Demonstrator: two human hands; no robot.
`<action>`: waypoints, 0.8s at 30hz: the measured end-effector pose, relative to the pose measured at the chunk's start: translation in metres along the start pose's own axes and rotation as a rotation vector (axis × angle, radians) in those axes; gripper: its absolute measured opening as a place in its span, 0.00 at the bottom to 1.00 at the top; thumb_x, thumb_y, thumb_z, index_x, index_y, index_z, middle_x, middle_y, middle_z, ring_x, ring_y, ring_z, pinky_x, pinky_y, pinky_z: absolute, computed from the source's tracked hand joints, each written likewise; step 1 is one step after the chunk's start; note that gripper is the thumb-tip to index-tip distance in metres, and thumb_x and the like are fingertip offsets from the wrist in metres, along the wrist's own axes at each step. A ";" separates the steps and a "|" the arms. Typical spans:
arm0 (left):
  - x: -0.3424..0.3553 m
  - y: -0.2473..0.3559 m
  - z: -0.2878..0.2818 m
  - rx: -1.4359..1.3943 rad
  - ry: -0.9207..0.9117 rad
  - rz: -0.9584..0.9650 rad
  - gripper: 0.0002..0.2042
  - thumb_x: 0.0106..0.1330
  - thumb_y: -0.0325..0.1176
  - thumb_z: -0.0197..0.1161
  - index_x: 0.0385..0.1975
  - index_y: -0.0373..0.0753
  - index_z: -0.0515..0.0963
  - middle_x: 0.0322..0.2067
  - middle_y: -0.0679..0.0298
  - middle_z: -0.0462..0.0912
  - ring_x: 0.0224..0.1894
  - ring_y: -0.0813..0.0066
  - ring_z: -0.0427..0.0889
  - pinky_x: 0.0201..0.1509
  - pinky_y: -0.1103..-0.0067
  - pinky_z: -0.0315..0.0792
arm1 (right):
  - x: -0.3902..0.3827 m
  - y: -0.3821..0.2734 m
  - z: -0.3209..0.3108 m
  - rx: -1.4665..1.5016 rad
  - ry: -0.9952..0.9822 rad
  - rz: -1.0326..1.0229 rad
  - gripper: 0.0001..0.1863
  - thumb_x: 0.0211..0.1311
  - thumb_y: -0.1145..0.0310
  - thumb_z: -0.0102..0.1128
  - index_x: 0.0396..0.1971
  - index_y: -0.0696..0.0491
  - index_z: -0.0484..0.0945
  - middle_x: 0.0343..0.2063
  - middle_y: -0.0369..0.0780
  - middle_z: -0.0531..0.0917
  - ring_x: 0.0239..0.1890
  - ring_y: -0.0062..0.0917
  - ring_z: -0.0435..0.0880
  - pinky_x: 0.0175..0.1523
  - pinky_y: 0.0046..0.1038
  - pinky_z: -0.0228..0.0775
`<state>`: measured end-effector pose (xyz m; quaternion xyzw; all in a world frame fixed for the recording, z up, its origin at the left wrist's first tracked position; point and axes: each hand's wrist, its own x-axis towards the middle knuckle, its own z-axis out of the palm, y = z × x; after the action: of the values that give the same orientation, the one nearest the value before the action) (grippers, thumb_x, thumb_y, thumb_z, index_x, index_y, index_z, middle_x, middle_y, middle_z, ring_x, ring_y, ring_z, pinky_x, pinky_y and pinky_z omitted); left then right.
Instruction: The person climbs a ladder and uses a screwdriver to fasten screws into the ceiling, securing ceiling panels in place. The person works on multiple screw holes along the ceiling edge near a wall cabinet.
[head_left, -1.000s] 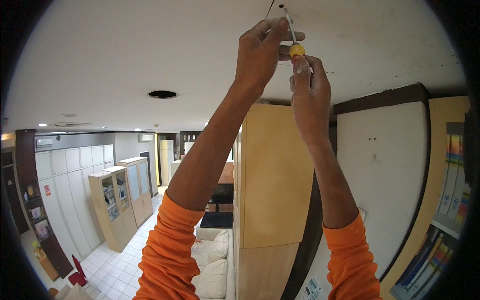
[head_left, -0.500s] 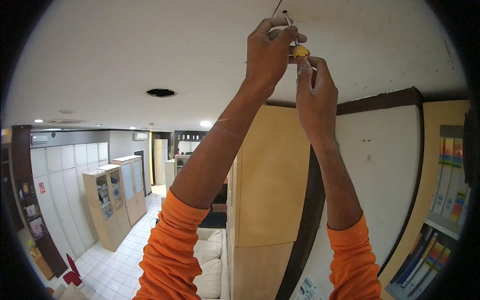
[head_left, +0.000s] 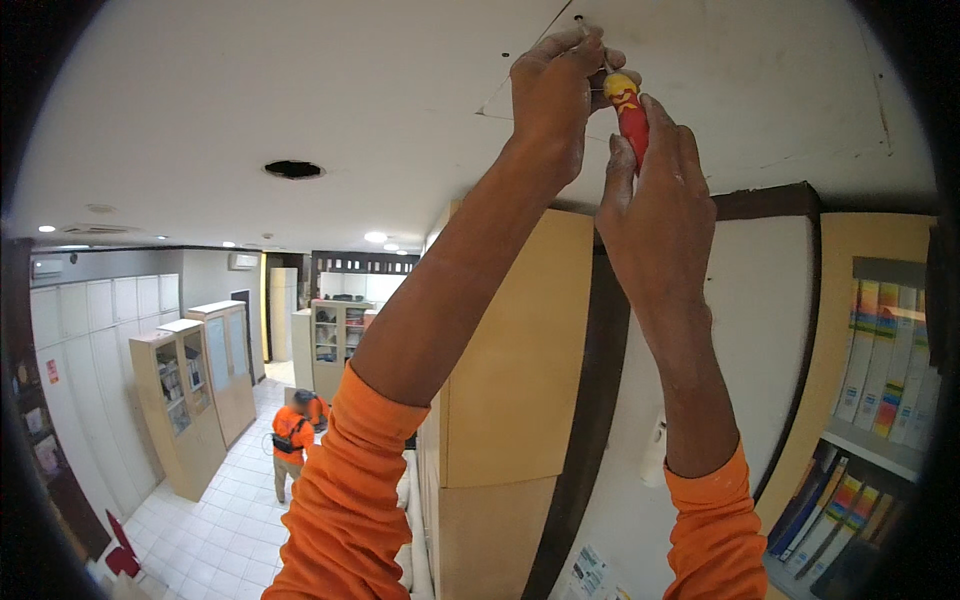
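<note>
Both my arms, in orange sleeves, reach up to the white ceiling (head_left: 720, 70). A screwdriver (head_left: 632, 122) with a red and yellow handle points up at a small dark spot (head_left: 578, 18), a screw or hole, beside a thin seam. My left hand (head_left: 552, 100) is closed around the screwdriver's thin shaft just under the ceiling; its fingertips partly hide the shaft and tip. Lower and to the right, my right hand (head_left: 662, 220) holds the red handle between thumb and fingers. Whitish dust coats the fingers of both hands.
A tall wooden cabinet (head_left: 515, 370) stands just below my arms. Binders (head_left: 880, 350) fill the shelves at the right. Farther left, the ceiling has a dark round hole (head_left: 294, 170). A person in orange (head_left: 290, 440) stands on the tiled floor near glass-door cabinets (head_left: 180, 400).
My right hand has shifted its grip lower on the handle, uncovering its red part. The screwdriver tilts more. The view has shifted, and a person in orange now shows below.
</note>
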<state>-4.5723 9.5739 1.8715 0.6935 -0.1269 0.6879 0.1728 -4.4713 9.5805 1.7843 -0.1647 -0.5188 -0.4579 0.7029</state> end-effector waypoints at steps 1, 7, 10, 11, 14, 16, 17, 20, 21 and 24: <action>0.001 0.000 0.000 -0.031 -0.006 0.007 0.19 0.78 0.34 0.54 0.62 0.28 0.69 0.41 0.55 0.81 0.44 0.64 0.85 0.50 0.71 0.82 | 0.003 0.001 0.000 -0.016 -0.007 -0.015 0.21 0.74 0.66 0.56 0.59 0.65 0.70 0.41 0.53 0.83 0.40 0.41 0.90 0.37 0.37 0.85; 0.000 -0.015 0.011 -0.309 -0.064 -0.029 0.19 0.79 0.34 0.52 0.61 0.27 0.70 0.34 0.60 0.75 0.40 0.66 0.81 0.52 0.70 0.82 | 0.008 0.015 0.013 0.238 -0.024 0.074 0.17 0.77 0.64 0.53 0.53 0.64 0.73 0.27 0.44 0.83 0.29 0.32 0.88 0.30 0.29 0.79; 0.002 -0.010 0.002 -0.321 -0.088 -0.017 0.19 0.78 0.35 0.53 0.60 0.26 0.70 0.34 0.60 0.75 0.41 0.66 0.82 0.52 0.70 0.83 | 0.016 -0.002 0.002 0.775 -0.209 0.493 0.16 0.79 0.60 0.50 0.48 0.59 0.74 0.22 0.36 0.78 0.18 0.18 0.76 0.20 0.21 0.65; 0.001 -0.008 0.002 -0.323 -0.102 -0.022 0.19 0.78 0.35 0.53 0.59 0.26 0.70 0.35 0.60 0.76 0.41 0.66 0.82 0.51 0.70 0.84 | 0.018 -0.005 -0.005 0.991 -0.336 0.734 0.16 0.80 0.59 0.49 0.47 0.58 0.74 0.21 0.34 0.76 0.14 0.13 0.71 0.16 0.18 0.59; 0.004 -0.004 0.005 -0.279 -0.038 -0.101 0.18 0.78 0.35 0.53 0.58 0.25 0.70 0.35 0.60 0.77 0.41 0.66 0.84 0.48 0.71 0.85 | 0.020 0.002 -0.004 1.982 -0.339 0.919 0.15 0.80 0.58 0.47 0.46 0.56 0.70 0.20 0.31 0.69 0.10 0.07 0.53 0.11 0.19 0.39; 0.004 -0.006 0.006 -0.316 0.016 -0.068 0.15 0.73 0.28 0.54 0.54 0.25 0.73 0.35 0.57 0.78 0.35 0.65 0.84 0.37 0.72 0.81 | 0.020 0.009 -0.013 1.850 -0.405 0.878 0.16 0.80 0.58 0.46 0.48 0.57 0.70 0.22 0.33 0.71 0.11 0.09 0.56 0.12 0.19 0.44; 0.004 -0.003 0.007 -0.334 0.040 -0.044 0.14 0.71 0.25 0.54 0.52 0.24 0.74 0.35 0.56 0.78 0.32 0.64 0.83 0.32 0.73 0.80 | 0.023 0.009 -0.020 1.784 -0.439 0.848 0.16 0.81 0.58 0.46 0.49 0.57 0.70 0.24 0.33 0.73 0.11 0.09 0.58 0.12 0.19 0.46; 0.005 0.005 0.009 -0.364 -0.007 -0.067 0.12 0.71 0.24 0.54 0.49 0.24 0.75 0.33 0.56 0.78 0.30 0.65 0.83 0.33 0.73 0.80 | 0.028 0.010 -0.032 1.582 -0.531 0.770 0.18 0.81 0.57 0.45 0.53 0.58 0.70 0.27 0.35 0.76 0.11 0.12 0.62 0.13 0.19 0.53; 0.009 -0.001 0.008 -0.364 -0.003 -0.049 0.12 0.71 0.24 0.54 0.49 0.24 0.75 0.32 0.56 0.77 0.30 0.65 0.82 0.32 0.73 0.80 | 0.023 0.011 -0.025 1.110 -0.388 0.513 0.18 0.80 0.58 0.47 0.53 0.59 0.71 0.27 0.37 0.79 0.14 0.17 0.70 0.16 0.23 0.60; 0.014 -0.008 0.006 -0.381 0.013 -0.027 0.11 0.72 0.25 0.53 0.48 0.23 0.74 0.31 0.56 0.77 0.30 0.66 0.82 0.32 0.74 0.79 | 0.011 0.009 0.001 0.161 -0.099 0.032 0.19 0.77 0.59 0.52 0.55 0.60 0.73 0.27 0.43 0.85 0.21 0.29 0.85 0.23 0.31 0.73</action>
<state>-4.5630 9.5794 1.8847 0.6456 -0.2444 0.6534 0.3108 -4.4643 9.5809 1.7961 -0.1386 -0.5853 -0.3948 0.6945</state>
